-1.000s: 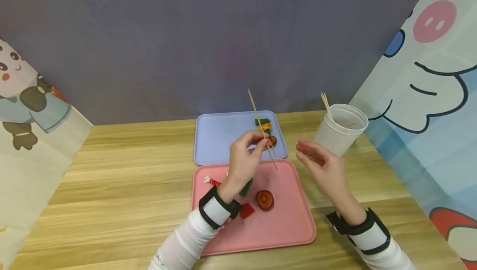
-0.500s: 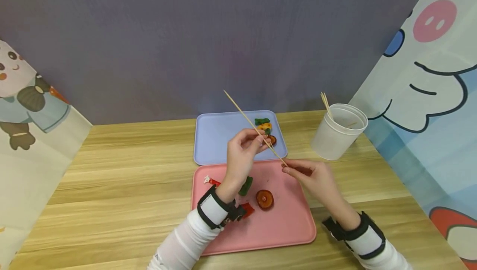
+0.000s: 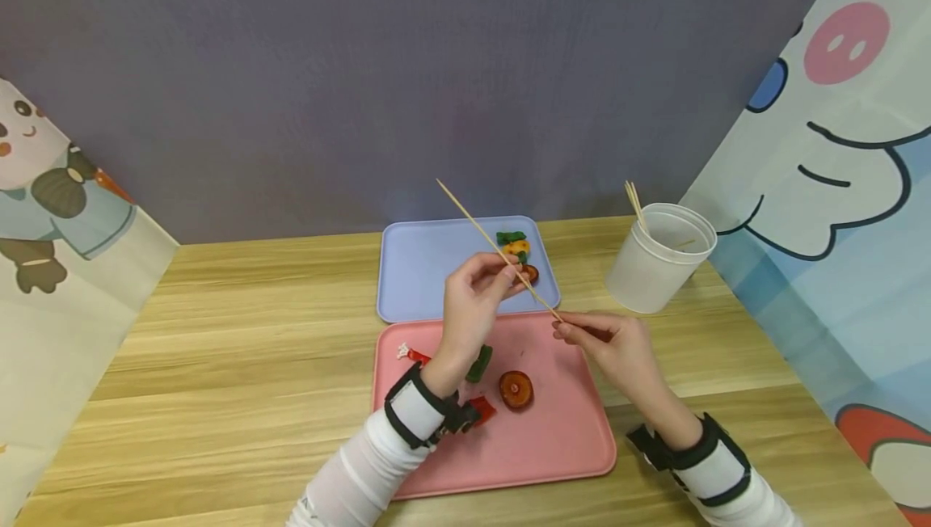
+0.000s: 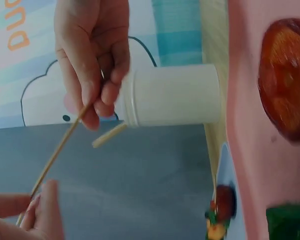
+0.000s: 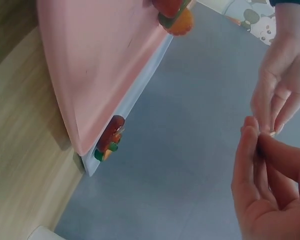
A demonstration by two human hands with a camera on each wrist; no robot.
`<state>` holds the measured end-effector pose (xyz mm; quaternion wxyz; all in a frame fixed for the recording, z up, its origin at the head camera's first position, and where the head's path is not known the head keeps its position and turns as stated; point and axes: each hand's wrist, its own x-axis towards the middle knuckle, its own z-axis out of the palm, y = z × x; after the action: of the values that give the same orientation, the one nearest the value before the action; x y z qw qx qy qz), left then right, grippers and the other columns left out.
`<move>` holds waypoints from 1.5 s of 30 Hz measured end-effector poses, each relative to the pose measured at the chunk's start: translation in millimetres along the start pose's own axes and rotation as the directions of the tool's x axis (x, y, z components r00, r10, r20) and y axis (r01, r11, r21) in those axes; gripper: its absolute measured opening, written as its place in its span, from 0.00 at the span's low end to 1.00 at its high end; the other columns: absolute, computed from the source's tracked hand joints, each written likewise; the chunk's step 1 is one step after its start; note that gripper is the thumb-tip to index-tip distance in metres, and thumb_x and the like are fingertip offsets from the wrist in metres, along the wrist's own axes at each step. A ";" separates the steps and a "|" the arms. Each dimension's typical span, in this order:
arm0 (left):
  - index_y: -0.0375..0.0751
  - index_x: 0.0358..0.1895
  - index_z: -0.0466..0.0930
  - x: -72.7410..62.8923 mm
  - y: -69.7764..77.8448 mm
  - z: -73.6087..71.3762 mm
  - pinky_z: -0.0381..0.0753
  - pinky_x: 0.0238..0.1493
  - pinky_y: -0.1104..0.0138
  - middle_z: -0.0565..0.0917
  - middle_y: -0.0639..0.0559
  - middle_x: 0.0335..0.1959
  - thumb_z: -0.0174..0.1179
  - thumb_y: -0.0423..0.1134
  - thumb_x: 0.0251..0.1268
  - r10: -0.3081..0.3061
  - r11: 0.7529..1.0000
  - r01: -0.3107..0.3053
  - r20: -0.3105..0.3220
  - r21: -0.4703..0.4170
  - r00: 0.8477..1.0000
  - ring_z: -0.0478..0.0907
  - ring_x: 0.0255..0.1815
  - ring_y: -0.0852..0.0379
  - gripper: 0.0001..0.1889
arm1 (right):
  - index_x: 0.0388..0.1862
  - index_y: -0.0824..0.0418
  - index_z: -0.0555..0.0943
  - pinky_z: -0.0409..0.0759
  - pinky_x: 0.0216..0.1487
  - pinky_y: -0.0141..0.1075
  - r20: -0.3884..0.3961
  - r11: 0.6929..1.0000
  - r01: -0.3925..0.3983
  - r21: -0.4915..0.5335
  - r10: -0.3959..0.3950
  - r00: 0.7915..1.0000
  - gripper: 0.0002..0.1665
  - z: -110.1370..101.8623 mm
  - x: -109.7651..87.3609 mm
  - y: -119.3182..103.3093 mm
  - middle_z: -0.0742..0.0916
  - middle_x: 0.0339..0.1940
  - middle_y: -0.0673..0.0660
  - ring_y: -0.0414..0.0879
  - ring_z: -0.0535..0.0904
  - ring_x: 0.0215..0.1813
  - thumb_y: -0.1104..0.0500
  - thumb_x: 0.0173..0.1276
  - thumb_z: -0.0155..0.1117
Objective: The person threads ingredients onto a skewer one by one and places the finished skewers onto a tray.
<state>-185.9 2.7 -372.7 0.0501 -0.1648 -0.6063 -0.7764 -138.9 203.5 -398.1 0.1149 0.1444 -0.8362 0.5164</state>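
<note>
Skewer point(image 3: 483, 233) is held above the pink tray point(image 3: 560, 446), pinched mid-length by left grip point(image 3: 476, 288) and at near end by right grip point(image 3: 611, 345); positioning seems under way, steady alignment called for next.

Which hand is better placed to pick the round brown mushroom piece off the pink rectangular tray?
The right hand, I'd judge: it pinches only one end of the thin wooden skewer, while the left hand grips nearer its middle and could hold it steady. The mushroom piece lies exposed nearby.
</note>
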 end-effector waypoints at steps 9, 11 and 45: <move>0.43 0.48 0.82 -0.6 -2.3 -15.5 0.78 0.45 0.67 0.83 0.48 0.45 0.71 0.41 0.50 -0.252 0.706 -0.008 0.262 0.708 0.931 0.80 0.45 0.52 0.19 | 0.43 0.68 0.85 0.81 0.32 0.25 -0.067 0.995 -0.054 -0.088 0.048 0.997 0.13 -19.8 0.2 6.8 0.88 0.36 0.64 0.28 0.83 0.32 0.67 0.59 0.68; 0.43 0.49 0.82 -1.6 -2.9 -14.7 0.77 0.46 0.66 0.83 0.47 0.46 0.72 0.41 0.48 -0.295 0.655 -0.058 0.325 0.754 0.898 0.79 0.47 0.50 0.21 | 0.43 0.68 0.85 0.81 0.32 0.25 -0.078 0.993 -0.058 -0.105 0.050 0.996 0.13 -23.7 -0.2 8.4 0.89 0.36 0.64 0.27 0.83 0.31 0.66 0.59 0.68; 0.49 0.39 0.80 -35.0 -22.4 2.3 0.71 0.36 0.70 0.77 0.58 0.32 0.74 0.37 0.39 -0.562 0.284 -0.423 0.507 0.860 0.654 0.71 0.35 0.62 0.19 | 0.38 0.61 0.88 0.71 0.25 0.15 -0.182 0.884 -0.107 -0.454 0.025 0.983 0.09 -61.5 -2.8 32.2 0.89 0.28 0.58 0.12 0.73 0.26 0.65 0.56 0.71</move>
<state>-158.7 6.5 -404.1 -0.1570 -0.3734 -0.9081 -0.1060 -145.3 272.7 -398.8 0.1996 0.0394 -0.9264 0.3167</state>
